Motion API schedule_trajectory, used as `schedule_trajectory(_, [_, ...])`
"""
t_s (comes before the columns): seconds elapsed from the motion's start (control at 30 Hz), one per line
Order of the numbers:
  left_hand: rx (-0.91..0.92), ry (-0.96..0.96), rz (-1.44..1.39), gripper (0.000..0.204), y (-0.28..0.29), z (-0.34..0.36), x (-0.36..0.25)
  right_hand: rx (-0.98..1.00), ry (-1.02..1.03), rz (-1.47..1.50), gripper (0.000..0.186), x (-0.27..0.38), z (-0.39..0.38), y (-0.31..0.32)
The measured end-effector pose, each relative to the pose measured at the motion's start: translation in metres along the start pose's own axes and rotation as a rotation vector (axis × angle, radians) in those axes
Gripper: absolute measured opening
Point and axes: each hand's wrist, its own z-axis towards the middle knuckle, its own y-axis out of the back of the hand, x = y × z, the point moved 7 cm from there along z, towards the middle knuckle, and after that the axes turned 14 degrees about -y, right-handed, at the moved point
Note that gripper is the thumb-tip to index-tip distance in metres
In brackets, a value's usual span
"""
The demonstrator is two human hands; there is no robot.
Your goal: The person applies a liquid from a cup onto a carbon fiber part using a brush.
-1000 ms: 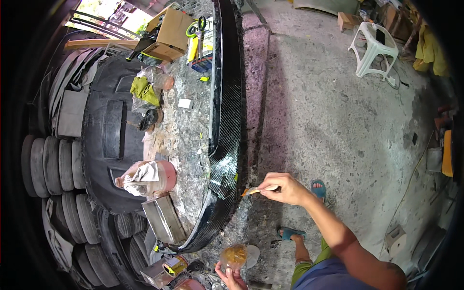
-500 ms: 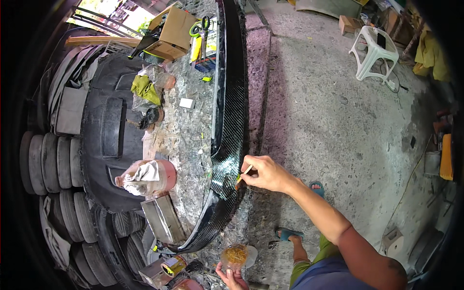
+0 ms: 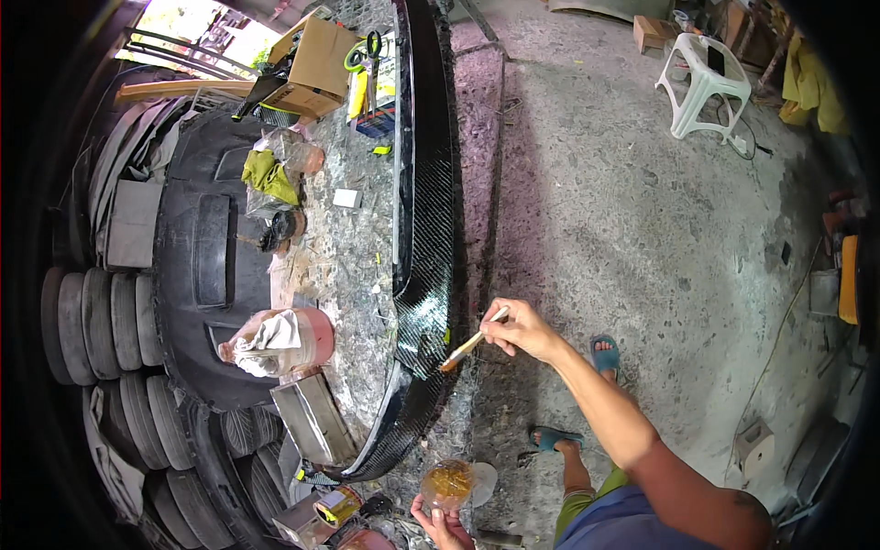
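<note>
My right hand [image 3: 521, 332] grips a paintbrush [image 3: 474, 345] by its pale handle. The brush's bristles touch, or almost touch, the right edge of a long glossy black carbon-fibre part [image 3: 431, 229]. That part runs lengthwise along the worktable and curves to the left at its near end. Low in the view, my left hand [image 3: 440, 524] holds a clear round cup [image 3: 447, 484] with amber liquid in it. The fingers wrap the cup's near side, and a translucent round lid or disc [image 3: 484, 483] lies right beside it.
On the worktable [image 3: 353, 266] stand a pink tub with a white rag [image 3: 316, 339], a metal box [image 3: 314, 419], a cardboard box [image 3: 321, 66], scissors [image 3: 372, 46] and a tin [image 3: 337, 506]. Tyres [image 3: 96, 312] are stacked at left. A white stool [image 3: 701, 87] stands far right.
My right hand has moved slightly right, away from the part's edge, and more of the brush shows. The view has shifted a little. My left hand still holds the cup.
</note>
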Motion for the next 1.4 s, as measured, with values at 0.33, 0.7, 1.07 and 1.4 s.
schedule_trajectory(0.33, [-0.045, 0.030, -0.058, 0.060, -0.006, -0.003, -0.006, -0.047, 0.055, 0.019, 0.021, -0.004, 0.023, 0.008])
schedule_trajectory(0.7, [0.011, 0.060, -0.065, 0.066, -0.016, -0.014, 0.014, -0.130, 0.018, -0.047, 0.016, 0.022, -0.015, 0.030])
schedule_trajectory(1.07, [0.189, 0.079, 0.017, 0.060, -0.092, 0.031, 0.025, 0.086, 0.398, -1.087, 0.013, 0.072, -0.161, -0.123])
schedule_trajectory(1.4, [0.078, 0.060, -0.066, 0.069, -0.102, 0.013, 0.041, -0.034, 0.123, -0.878, 0.016, 0.040, -0.122, -0.071])
